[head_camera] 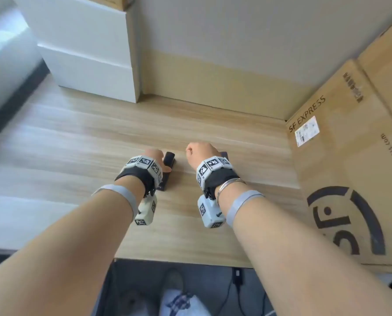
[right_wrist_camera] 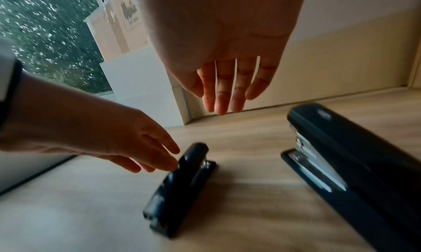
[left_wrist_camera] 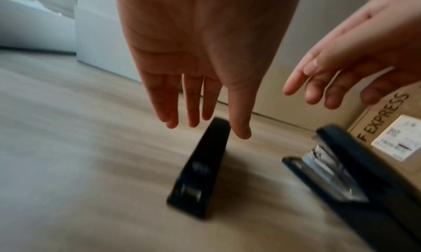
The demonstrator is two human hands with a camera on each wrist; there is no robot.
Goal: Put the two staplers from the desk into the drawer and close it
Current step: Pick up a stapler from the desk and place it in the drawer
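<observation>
**Both hands hovering over two staplers on the desk, neither grasped**

Nearest the camera, the desk (head_camera: 81, 137) front edge is showing, with a dark cable and a charger on the floor below it. Two bare forearms are reaching forward over the wood top, each wearing a marker-tagged wrist rig.

Left hand (head_camera: 154, 156) is hanging palm down with fingers extended and loose, holding nothing. Fingertips (left_wrist_camera: 242, 133) are sitting right at the far end of the small stapler (left_wrist_camera: 200, 167); actual contact cannot be told, blur is too heavy. Small stapler is lying flat on the desk, black, closed.

Right hand (head_camera: 200, 152) is also slack, fingers straight and together, holding nothing, hovering above the desk. Large stapler (right_wrist_camera: 355, 166) is lying flat just to its right and below, black with metal magazine showing. Hand is apart from it.

The two staplers are lying side by side, roughly parallel, apart from each other. No drawer is showing in any view.

Further back, a white box (head_camera: 87, 49) is standing at far left against the wall. A cardboard box (head_camera: 350, 156) printed SF EXPRESS is bordering the desk on the right.
</observation>
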